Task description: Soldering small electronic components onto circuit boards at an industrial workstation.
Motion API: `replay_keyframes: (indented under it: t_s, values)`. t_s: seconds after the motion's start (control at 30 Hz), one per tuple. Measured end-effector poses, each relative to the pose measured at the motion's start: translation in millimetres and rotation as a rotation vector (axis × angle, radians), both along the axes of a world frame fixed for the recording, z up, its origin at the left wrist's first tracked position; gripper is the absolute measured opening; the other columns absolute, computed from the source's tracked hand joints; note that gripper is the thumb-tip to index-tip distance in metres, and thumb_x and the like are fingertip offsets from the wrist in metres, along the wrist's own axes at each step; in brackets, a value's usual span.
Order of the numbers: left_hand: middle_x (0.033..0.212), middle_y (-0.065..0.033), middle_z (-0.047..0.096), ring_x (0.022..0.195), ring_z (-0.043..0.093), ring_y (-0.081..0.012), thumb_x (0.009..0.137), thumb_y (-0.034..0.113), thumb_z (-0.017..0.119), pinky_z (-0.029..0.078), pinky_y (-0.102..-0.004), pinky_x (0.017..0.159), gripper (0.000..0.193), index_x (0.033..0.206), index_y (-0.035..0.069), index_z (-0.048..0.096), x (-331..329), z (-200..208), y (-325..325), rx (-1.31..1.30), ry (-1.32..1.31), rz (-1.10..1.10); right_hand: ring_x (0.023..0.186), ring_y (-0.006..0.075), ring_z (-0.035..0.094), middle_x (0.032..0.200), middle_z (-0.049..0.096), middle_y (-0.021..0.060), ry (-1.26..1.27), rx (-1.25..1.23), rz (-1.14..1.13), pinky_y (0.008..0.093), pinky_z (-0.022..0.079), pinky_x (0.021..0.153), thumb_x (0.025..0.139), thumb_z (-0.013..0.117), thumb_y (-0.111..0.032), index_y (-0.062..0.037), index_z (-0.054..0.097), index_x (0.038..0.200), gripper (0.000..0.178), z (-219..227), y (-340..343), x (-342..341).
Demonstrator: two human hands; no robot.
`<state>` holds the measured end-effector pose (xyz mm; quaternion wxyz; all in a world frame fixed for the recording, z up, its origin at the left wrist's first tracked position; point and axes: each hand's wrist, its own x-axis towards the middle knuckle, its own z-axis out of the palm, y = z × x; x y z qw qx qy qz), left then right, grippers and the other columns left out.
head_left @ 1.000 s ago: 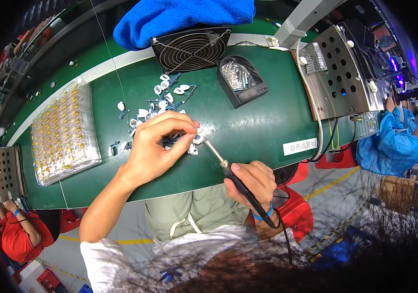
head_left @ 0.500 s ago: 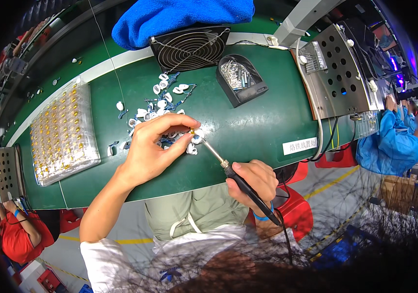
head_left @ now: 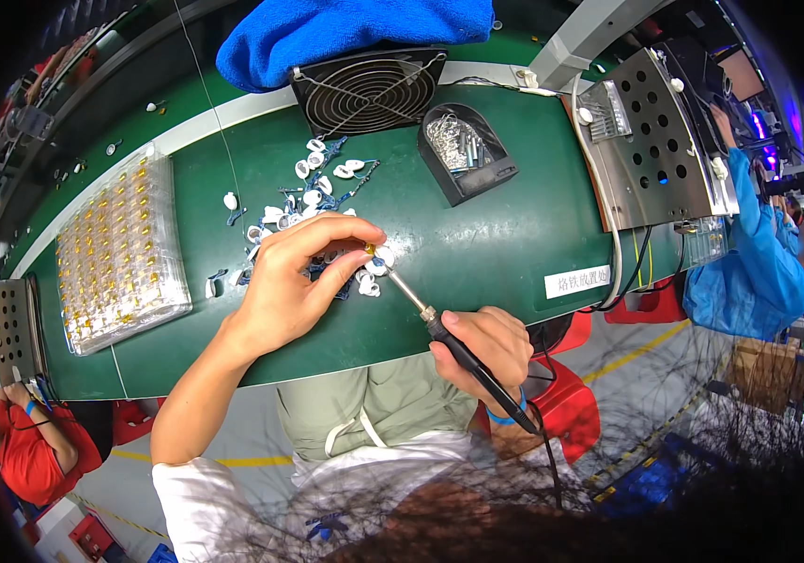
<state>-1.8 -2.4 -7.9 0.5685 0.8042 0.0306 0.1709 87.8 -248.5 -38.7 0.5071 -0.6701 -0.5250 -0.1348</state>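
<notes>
My left hand (head_left: pixel 282 280) reaches over the bench from the left. Its thumb and forefinger pinch a small white shell with a gold-coloured piece (head_left: pixel 371 250) at its edge. My right hand (head_left: pixel 488 349) grips the black handle of a soldering iron (head_left: pixel 454 344). The iron's metal shaft slants up and left, its tip at the white shell; whether they touch I cannot tell. Behind and under my left hand lies a heap of small white shells with dark blue wires (head_left: pixel 313 198). A few white shells (head_left: pixel 367 282) lie just below the pinched piece.
A clear plastic tray (head_left: pixel 175 258) of gold-coloured parts lies at left. At the back stand a black fan (head_left: pixel 369 91), a blue towel (head_left: pixel 355 38) and a black holder (head_left: pixel 494 174) with metal curls. A perforated metal box (head_left: pixel 641 192) stands right. People in blue and red sit nearby.
My hands and the iron keep almost the same place. The blue-sleeved person at the right has raised an arm. The view has shifted slightly.
</notes>
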Motion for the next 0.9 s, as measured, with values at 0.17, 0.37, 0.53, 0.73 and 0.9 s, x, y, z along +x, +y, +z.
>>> replay_keyframes:
  t_s: [0.17, 0.37, 0.53, 0.73, 0.9]
  values:
    - [0.110, -0.0139, 0.075, 0.097, 0.075, -0.0249, 0.092, -0.006, 0.071, 0.060, -0.0345, 0.085, 0.023, 0.114, 0.000, 0.072, 1.0, -1.1, 2.3, 0.109, -0.043, -0.004, 0.057, 0.0230, 0.064, 0.085, 0.073, 0.0125, 0.001, -0.009, 0.000, 0.0320, 0.048, 0.052, 0.074, 0.087, -0.006, 0.0019, 0.073, 0.110, 0.039, 1.2, 0.0, -0.3]
    - [0.109, -0.0144, 0.076, 0.102, 0.074, -0.0266, 0.090, -0.011, 0.071, 0.059, -0.0340, 0.091, 0.023, 0.110, -0.001, 0.073, 1.1, 6.2, 0.0, 0.239, -0.063, -0.011, 0.057, 0.0229, 0.064, 0.085, 0.073, 0.0126, 0.001, -0.010, 0.002, 0.0319, 0.049, 0.052, 0.075, 0.086, -0.007, 0.0022, 0.073, 0.111, 0.040, 1.2, -0.6, -0.2]
    - [0.111, -0.0141, 0.075, 0.102, 0.074, -0.0272, 0.085, -0.013, 0.073, 0.059, -0.0346, 0.089, 0.027, 0.109, -0.001, 0.073, 1.0, 2.3, 1.2, 0.261, -0.123, -0.021, 0.057, 0.0234, 0.064, 0.083, 0.073, 0.0132, 0.007, 0.040, -0.004, 0.0320, 0.049, 0.052, 0.075, 0.085, -0.006, 0.0026, 0.073, 0.111, 0.039, -1.9, -0.2, -0.4]
    - [0.115, -0.0125, 0.073, 0.102, 0.073, -0.0264, 0.081, -0.016, 0.072, 0.059, -0.0336, 0.087, 0.027, 0.102, -0.001, 0.075, 0.0, 4.9, 3.6, 0.328, -0.123, -0.088, 0.056, 0.0263, 0.064, 0.073, 0.066, 0.0129, 0.036, 0.026, -0.027, 0.0357, 0.051, 0.052, 0.086, 0.081, -0.016, 0.0044, 0.071, 0.107, 0.030, -2.5, -3.9, -1.5]
    - [0.112, -0.0123, 0.074, 0.100, 0.073, -0.0251, 0.082, -0.014, 0.073, 0.060, -0.0333, 0.084, 0.024, 0.102, 0.000, 0.076, 2.6, 5.8, -0.6, 0.319, -0.122, -0.059, 0.055, 0.0269, 0.063, 0.070, 0.063, 0.0117, 0.012, 0.026, -0.078, 0.0350, 0.051, 0.052, 0.088, 0.080, -0.019, 0.0032, 0.071, 0.104, 0.029, -3.6, -3.8, -2.3]
